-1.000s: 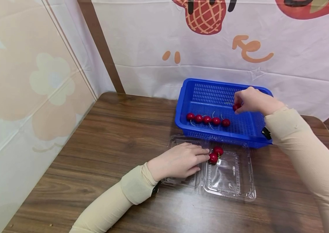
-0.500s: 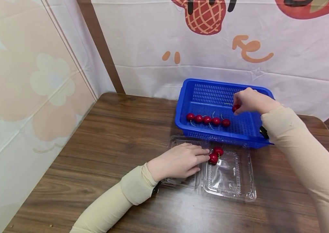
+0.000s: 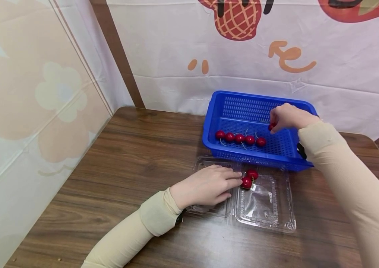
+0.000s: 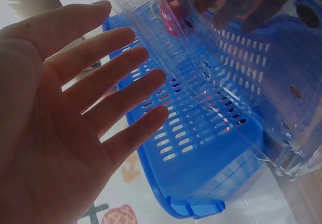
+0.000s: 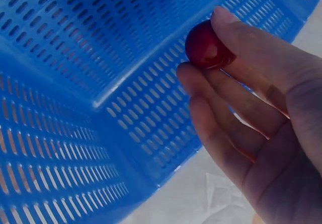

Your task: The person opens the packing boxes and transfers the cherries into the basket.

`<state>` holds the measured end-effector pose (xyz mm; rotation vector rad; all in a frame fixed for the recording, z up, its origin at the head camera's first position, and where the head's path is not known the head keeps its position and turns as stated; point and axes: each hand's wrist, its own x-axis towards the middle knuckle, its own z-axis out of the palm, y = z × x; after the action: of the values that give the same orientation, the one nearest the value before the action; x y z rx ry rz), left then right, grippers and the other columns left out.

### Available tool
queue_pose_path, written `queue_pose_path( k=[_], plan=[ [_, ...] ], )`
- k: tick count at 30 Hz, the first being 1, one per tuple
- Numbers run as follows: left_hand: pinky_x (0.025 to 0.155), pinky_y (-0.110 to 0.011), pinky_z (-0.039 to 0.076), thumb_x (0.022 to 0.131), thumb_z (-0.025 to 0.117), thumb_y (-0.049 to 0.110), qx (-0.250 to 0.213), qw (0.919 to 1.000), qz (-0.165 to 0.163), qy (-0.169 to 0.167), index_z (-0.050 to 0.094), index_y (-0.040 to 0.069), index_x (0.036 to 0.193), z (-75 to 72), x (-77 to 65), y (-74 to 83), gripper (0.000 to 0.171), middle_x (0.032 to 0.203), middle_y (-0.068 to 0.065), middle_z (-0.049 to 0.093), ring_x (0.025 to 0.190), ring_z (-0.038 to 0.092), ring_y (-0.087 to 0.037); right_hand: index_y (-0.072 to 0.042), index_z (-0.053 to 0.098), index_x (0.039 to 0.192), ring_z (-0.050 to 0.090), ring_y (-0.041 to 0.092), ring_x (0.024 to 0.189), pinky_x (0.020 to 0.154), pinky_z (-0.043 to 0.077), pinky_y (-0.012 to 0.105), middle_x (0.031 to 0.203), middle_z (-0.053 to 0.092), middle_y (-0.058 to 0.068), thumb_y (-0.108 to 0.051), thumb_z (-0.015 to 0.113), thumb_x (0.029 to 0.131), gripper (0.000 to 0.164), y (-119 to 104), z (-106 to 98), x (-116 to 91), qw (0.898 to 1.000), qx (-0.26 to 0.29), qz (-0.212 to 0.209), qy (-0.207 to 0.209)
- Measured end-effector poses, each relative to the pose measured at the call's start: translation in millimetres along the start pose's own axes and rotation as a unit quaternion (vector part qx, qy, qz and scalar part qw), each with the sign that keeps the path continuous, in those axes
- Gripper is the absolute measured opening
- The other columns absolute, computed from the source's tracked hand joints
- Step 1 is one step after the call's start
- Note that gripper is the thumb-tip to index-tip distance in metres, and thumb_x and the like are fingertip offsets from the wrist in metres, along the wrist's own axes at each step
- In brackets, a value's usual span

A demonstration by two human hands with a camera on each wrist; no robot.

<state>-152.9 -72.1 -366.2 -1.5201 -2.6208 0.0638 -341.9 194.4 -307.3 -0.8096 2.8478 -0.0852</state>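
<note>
My right hand [image 3: 288,116] pinches a dark red cherry [image 5: 207,45] between thumb and fingertips, inside the blue perforated basket [image 3: 209,128]. A thin stem shows left of that cherry in the head view. Several cherries [image 3: 239,139] with stems lie in a row along the basket's near side. Over the left half of an opened clear plastic clamshell box [image 3: 264,219] lies my left hand [image 3: 207,186], its fingers extended and holding nothing. Two cherries [image 3: 246,182] sit together in the right half, just beyond the left fingertips; whether they touch cannot be told.
The basket stands at the back of the brown wooden table [image 3: 135,156], close to a printed white cloth wall [image 3: 172,89]. The clamshell lies directly in front of the basket. Another cloth wall [image 3: 18,156] borders the table's left side.
The right hand, holding the cherry, has sunk slightly lower in the basket, and its forearm has shifted a little left. The left hand and the other cherries have stayed in place.
</note>
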Motion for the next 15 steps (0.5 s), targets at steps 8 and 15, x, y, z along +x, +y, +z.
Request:
queue_pose_path(
  k=[8,15],
  plan=[
    [0.105,-0.036,0.039,0.088,0.056,0.033,0.002,1.0,0.002,0.001,0.055,0.015,0.13,1.5,0.5,-0.1,0.046,0.136,-0.003,0.051,0.123,0.046,-0.021,-0.004,0.065,0.08,0.055,0.019,0.067,0.063,0.052,0.041,0.075,0.066,0.006,-0.019,0.079,0.066,0.025,2,9,2,1.0,0.0,-0.005,-0.009],
    [0.104,-0.037,0.04,0.088,0.056,0.033,0.004,1.0,0.002,0.002,0.055,0.014,0.13,1.4,0.6,-0.1,0.046,0.137,-0.004,0.051,0.122,0.046,-0.022,-0.004,0.066,0.079,0.054,0.019,0.068,0.062,0.052,0.04,0.078,0.066,0.007,-0.02,0.08,0.065,0.026,2,15,4,1.0,0.008,0.004,-0.028]
  ],
)
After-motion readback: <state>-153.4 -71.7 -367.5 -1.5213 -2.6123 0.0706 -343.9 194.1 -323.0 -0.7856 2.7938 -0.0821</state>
